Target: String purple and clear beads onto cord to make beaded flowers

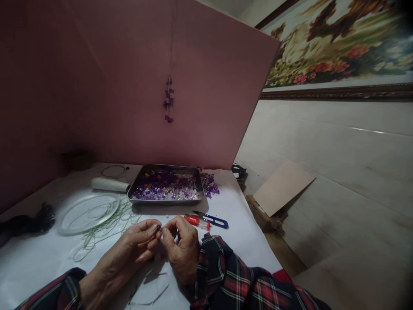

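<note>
Left hand: thumb and forefinger clamped on a dark bead, lower centre of frame. Right hand: thumb and forefinger together at the bead; what they pinch, too small to tell. Bead's long axis: indiscernible. Snips: right of hands, blades toward upper left. Tray, centre: purple, clear, some orange beads. Clear dish, lower left: green thread across its right side.

No readable text, label, brand, number or sign appears on anything in view.
</note>
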`<state>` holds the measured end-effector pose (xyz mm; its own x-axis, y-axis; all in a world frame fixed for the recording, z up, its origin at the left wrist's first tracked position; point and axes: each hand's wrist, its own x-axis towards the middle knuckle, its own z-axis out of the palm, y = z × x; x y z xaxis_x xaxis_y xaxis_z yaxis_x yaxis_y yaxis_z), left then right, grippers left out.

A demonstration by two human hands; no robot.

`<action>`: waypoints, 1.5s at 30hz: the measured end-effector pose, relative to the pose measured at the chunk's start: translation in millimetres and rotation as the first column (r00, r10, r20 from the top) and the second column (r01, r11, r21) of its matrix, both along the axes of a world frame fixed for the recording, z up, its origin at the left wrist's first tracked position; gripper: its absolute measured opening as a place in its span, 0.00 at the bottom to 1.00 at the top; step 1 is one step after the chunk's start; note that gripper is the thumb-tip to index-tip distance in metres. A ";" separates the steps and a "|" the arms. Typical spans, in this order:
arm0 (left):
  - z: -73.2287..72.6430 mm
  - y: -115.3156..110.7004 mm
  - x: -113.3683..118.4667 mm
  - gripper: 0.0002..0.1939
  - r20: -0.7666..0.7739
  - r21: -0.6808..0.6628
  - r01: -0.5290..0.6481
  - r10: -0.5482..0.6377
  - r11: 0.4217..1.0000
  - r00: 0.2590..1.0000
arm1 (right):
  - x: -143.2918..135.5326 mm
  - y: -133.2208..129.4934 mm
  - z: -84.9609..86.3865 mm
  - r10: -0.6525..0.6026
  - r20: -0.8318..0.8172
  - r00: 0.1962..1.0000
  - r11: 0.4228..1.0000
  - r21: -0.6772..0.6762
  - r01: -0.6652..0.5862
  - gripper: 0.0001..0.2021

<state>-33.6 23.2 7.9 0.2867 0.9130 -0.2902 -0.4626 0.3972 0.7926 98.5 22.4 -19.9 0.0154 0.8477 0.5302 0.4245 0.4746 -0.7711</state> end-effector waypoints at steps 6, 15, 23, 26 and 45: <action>-1.3 -0.6 -1.0 0.05 -0.005 0.006 -0.003 0.003 1.000 1.000 | -0.3 0.4 -0.8 -0.027 0.006 1.000 1.000 0.007 0.027 0.08; -4.7 2.2 -1.6 0.02 0.000 0.015 -0.021 0.021 1.000 1.000 | -0.3 -0.3 -1.4 -0.040 0.011 0.999 0.999 0.022 0.040 0.07; -1.0 0.7 -1.2 0.03 -0.003 -0.010 -0.051 0.051 0.999 0.999 | -1.2 -0.3 -0.2 -0.018 -0.048 0.999 0.999 0.030 0.020 0.08; 2.8 -0.4 1.1 0.07 -0.039 -0.042 -0.116 0.114 0.992 0.993 | -1.1 -0.6 0.3 -0.018 -0.050 0.999 0.999 0.037 0.020 0.09; 0.1 0.4 1.6 0.11 -0.023 -0.038 -0.145 0.144 0.989 0.989 | -0.3 -0.9 -1.0 -0.017 -0.064 0.998 0.999 0.038 0.019 0.09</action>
